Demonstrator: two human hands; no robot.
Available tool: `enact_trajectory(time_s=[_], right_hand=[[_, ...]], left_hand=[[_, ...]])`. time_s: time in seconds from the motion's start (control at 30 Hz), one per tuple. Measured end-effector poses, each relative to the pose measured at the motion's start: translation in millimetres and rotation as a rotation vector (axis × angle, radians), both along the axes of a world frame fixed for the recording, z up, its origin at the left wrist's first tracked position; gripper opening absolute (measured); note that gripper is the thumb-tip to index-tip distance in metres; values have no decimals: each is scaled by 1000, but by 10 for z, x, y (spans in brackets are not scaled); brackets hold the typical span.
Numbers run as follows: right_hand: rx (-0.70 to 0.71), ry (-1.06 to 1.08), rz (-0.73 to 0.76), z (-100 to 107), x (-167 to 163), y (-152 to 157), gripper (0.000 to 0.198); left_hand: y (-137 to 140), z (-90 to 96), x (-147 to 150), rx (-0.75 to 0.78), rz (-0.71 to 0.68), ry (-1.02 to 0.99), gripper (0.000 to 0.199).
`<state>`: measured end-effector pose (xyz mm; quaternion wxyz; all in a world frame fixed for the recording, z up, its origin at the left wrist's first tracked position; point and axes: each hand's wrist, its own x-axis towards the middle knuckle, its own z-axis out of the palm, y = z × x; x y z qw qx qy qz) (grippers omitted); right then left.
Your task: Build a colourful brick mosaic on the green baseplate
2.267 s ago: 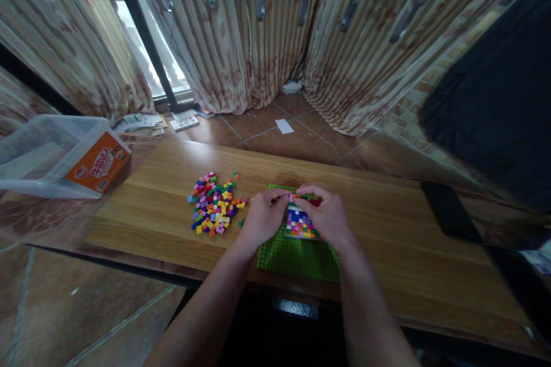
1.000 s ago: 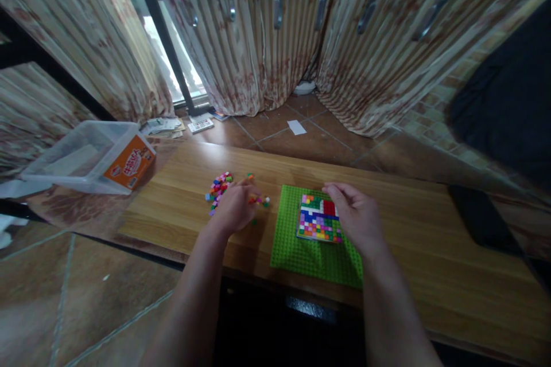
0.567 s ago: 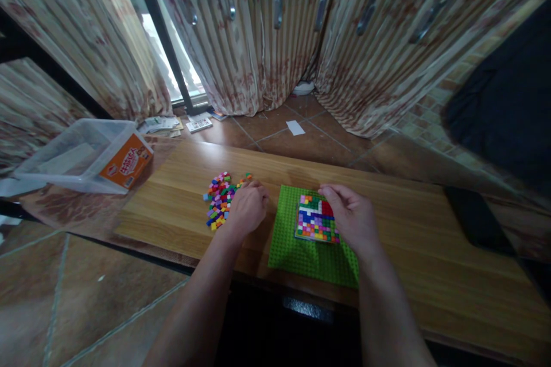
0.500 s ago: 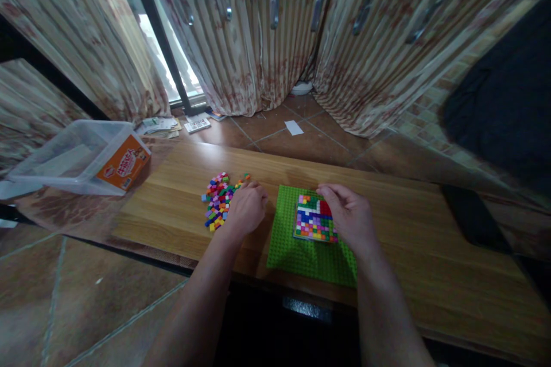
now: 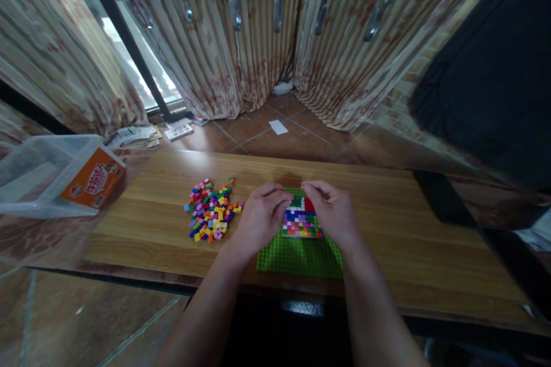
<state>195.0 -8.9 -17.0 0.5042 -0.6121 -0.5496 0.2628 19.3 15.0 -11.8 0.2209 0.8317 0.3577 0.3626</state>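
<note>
A square panel of small multicoloured bricks [image 5: 302,221] rests on a green studded baseplate [image 5: 297,258], in front of me on the wooden table. My left hand [image 5: 263,213] is over the panel's upper left corner, with thumb and fingertips pinched together. Whatever is between them is too small to name. Across from it, my right hand [image 5: 332,210] covers the panel's upper right part, its thumb and forefinger closed near the far edge. What they grip, if anything, is hidden. Left of my left hand lies a loose pile of small coloured bricks [image 5: 210,215].
A clear plastic bin [image 5: 73,178] with an orange label stands at the table's left end. A dark flat object [image 5: 443,198] lies to the right. Striped curtains [image 5: 241,57] hang beyond the table, and papers [image 5: 178,131] lie on the floor.
My left hand has moved from the brick pile rightward to the panel's upper left corner. My right hand stays at the panel's right side. The view has shifted to the right.
</note>
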Motion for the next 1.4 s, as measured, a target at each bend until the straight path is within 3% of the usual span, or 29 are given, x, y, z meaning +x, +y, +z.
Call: enact_trajectory(time_s=[0.23, 0.63, 1.13, 1.4], right_hand=[[-26, -39, 41, -15, -6, -4, 27], [-152, -101, 123, -132, 27, 28, 24], [-130, -172, 90, -111, -49, 7, 24], [-120, 3, 76, -120, -51, 27, 27]], left_hand=[[23, -60, 120, 112, 30, 174, 21], [30, -37, 175, 81, 61, 301, 18], [20, -91, 199, -61, 79, 155, 21], [14, -119, 206, -109, 89, 72, 35]])
